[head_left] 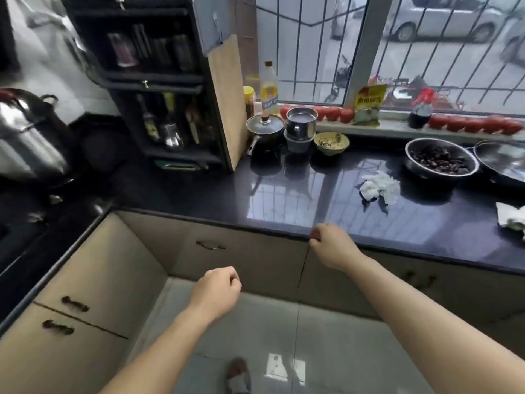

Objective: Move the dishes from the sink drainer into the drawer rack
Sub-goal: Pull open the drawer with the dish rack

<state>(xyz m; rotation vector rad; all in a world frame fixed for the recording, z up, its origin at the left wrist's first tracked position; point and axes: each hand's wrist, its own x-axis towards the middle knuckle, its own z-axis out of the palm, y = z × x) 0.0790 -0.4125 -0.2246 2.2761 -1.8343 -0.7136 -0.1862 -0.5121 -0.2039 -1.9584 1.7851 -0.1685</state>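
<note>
My left hand hangs in front of the beige cabinet fronts, its fingers curled shut and holding nothing. My right hand is also closed and empty, at the front edge of the dark countertop. A closed drawer front with a dark handle lies between the hands, under the counter. No sink, drainer or drawer rack shows in this view. Dishes on the counter at the back: a lidded black pot, stacked steel cups and a yellow-green bowl.
A black shelf unit with utensils stands in the corner, a wooden board leaning on it. A big steel pot is at left. At right sit a steel bowl of dark food, a strainer and crumpled cloths.
</note>
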